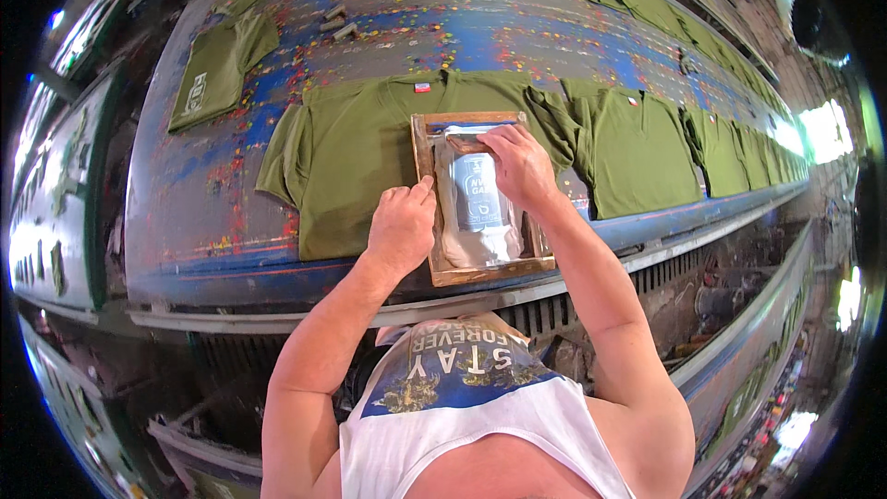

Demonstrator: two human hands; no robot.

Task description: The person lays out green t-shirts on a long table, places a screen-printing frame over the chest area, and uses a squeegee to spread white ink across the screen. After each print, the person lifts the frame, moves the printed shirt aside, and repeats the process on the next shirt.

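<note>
A wooden-framed printing screen (423,155) lies on a spread green T-shirt (346,129), its near end reaching the table's front edge. Pale lettering and a grey-blue panel (476,189) show on the mesh inside the frame. My left hand (404,222) is closed at the frame's left side, with the index finger pressed on the wood. Inside the far end of the frame, my right hand (522,162) grips a squeegee (469,141) with a brown edge; the fingers partly cover it.
More green T-shirts (633,148) run along the table to the right, with another row (637,5) at the far side. A printed green shirt (217,69) lies at the left. Small cylinders (340,23) rest on the paint-spotted table (388,37). A metal rail (277,319) edges the near side.
</note>
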